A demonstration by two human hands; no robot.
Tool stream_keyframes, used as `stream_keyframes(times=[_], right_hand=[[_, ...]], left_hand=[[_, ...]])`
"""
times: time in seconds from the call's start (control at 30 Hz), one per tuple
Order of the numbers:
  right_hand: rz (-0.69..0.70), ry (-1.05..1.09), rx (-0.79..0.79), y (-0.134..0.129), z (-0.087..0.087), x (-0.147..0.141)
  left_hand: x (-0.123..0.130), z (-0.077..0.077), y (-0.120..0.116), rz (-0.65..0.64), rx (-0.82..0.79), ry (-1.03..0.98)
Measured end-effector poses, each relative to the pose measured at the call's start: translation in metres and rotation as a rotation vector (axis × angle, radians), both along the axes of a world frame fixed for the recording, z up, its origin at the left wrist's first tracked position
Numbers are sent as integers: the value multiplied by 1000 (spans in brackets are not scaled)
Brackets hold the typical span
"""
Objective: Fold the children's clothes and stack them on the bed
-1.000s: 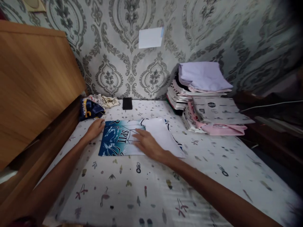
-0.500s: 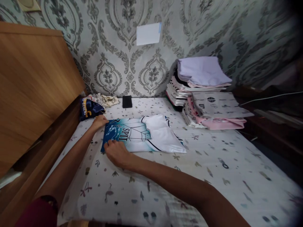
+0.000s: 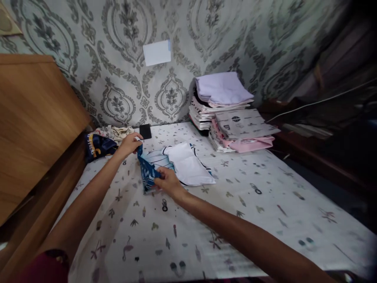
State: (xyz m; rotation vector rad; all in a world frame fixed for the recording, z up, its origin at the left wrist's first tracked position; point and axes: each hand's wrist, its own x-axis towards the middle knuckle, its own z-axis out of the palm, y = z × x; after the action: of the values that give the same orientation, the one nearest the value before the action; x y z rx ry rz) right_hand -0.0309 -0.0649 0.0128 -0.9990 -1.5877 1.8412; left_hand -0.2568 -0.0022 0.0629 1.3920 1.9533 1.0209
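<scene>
A white and blue shirt (image 3: 188, 163) lies on the patterned bed sheet (image 3: 224, 220), its white part flat on the right. The teal end at the left is lifted and bent over toward the right. My left hand (image 3: 131, 144) pinches the far corner of that end, near the black flat object. At the near side, my right hand (image 3: 169, 182) grips the same raised edge between thumb and fingers. Part of the printed front is hidden under the raised cloth.
Stacks of folded clothes, a lilac one (image 3: 224, 87) and a grey one (image 3: 244, 124) on top, stand at the back right. A black flat object (image 3: 145, 131) and crumpled clothes (image 3: 101, 144) lie at the back left, beside a wooden panel (image 3: 38, 129).
Both hands have lifted the shirt's teal end off the sheet and moved it toward the right, bending it over. The view has shifted to the right.
</scene>
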Motion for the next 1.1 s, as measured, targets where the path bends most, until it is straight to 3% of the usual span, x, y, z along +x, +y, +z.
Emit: stream_keyframes(times=[0.07,0.17,0.33,0.47,0.73,0.93,1.1], right_hand=[[-25,76,-154,2,-5,21],[-51,96,-320,3,-10,43],[-30,84,-413,4,-12,54],[-4,89,-414,6,-11,54],[7,63,-377,2,-10,56],[-2,21,-320,8,-18,51],[0,-100,-246,5,-9,62]], left_hand=[[26,-5,16,-46,-63,-58],[59,-28,34,-82,-149,-94],[75,-60,39,-103,-170,-126],[62,-61,32,-163,-107,-62],[52,-57,35,-293,86,295],[53,-61,50,-271,118,415],[48,-61,32,-181,178,497]])
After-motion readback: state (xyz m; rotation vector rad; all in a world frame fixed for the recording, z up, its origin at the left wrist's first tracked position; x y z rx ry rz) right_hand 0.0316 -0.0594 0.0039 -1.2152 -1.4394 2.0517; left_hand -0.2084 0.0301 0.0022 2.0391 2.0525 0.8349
